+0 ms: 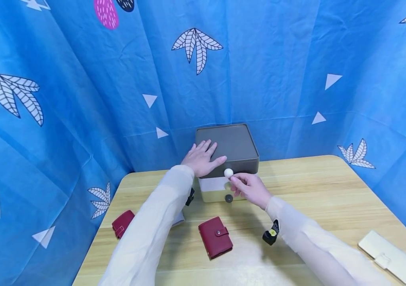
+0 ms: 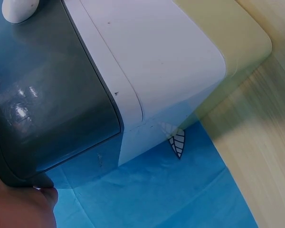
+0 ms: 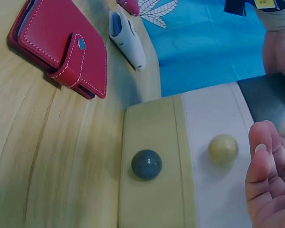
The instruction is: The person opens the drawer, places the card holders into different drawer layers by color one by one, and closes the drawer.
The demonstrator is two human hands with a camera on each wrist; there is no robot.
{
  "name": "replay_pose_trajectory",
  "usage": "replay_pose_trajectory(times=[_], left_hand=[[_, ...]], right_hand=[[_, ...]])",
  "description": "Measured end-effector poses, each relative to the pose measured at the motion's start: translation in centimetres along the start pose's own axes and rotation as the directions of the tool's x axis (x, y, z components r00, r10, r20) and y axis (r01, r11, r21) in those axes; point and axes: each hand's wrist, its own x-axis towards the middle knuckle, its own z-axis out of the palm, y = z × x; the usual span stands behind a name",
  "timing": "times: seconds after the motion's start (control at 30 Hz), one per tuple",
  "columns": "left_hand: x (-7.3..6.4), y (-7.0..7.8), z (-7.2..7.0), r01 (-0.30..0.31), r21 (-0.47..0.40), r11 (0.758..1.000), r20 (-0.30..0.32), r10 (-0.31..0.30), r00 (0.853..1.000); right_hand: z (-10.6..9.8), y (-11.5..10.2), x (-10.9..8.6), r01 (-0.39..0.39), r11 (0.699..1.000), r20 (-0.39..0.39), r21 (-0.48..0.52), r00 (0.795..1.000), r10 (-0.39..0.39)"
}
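Observation:
A small drawer box (image 1: 224, 143) stands at the table's back, with a dark grey top tier, a white middle and a pale yellow base. My left hand (image 1: 204, 158) lies on its grey lid, fingers spread forward and thumb pointing right. At the grey drawer's front, my right hand (image 1: 249, 188) pinches the right edge of the round white knob (image 1: 228, 173) with its fingertips. Its other fingers curve below, close to the yellow knob (image 3: 223, 150) on the white drawer. A dark knob (image 3: 146, 165) is on the lowest drawer. The grey drawer front (image 2: 52, 95) looks flush with its frame.
A red snap wallet (image 1: 215, 237) lies in front of the box. Another red wallet (image 1: 123, 223) is at the left edge, and a pale wallet (image 3: 128, 40) sits partly behind my left sleeve. A cream wallet (image 1: 389, 256) lies far right. Blue curtain (image 1: 270, 79) surrounds the table.

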Motion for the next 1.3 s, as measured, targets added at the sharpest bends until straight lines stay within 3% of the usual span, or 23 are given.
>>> replay_pose_trajectory(times=[0.2, 0.37, 0.7, 1.07, 1.2, 1.3], left_hand=[[0.0, 0.1, 0.0, 0.008, 0.003, 1.0, 0.001, -0.008, 1.0], [0.1, 0.1, 0.1, 0.019, 0.003, 1.0, -0.004, -0.019, 1.0], [0.2, -0.1, 0.2, 0.02, 0.005, 1.0, -0.003, -0.02, 1.0], [0.1, 0.0, 0.3, 0.017, 0.011, 1.0, -0.01, -0.017, 1.0], [0.1, 0.0, 0.3, 0.02, 0.012, 1.0, -0.011, -0.02, 1.0], [0.0, 0.0, 0.3, 0.018, 0.017, 1.0, -0.016, -0.017, 1.0]], right_hand=[[-1.4, 0.3, -0.7, 0.049, 0.997, -0.016, -0.064, 0.999, -0.05], [-2.9, -1.0, -1.5, 0.095, 0.99, -0.029, -0.102, 0.995, -0.099], [-5.7, -3.6, -1.6, 0.117, 0.969, -0.031, -0.219, 0.991, -0.127], [-8.2, -6.1, 0.7, 0.15, 0.885, -0.09, -0.44, 0.974, -0.21], [-8.3, -6.2, 2.0, 0.168, 0.837, -0.054, -0.52, 0.972, -0.228], [-8.1, -6.2, 3.0, 0.198, 0.781, 0.014, -0.593, 0.972, -0.236]])
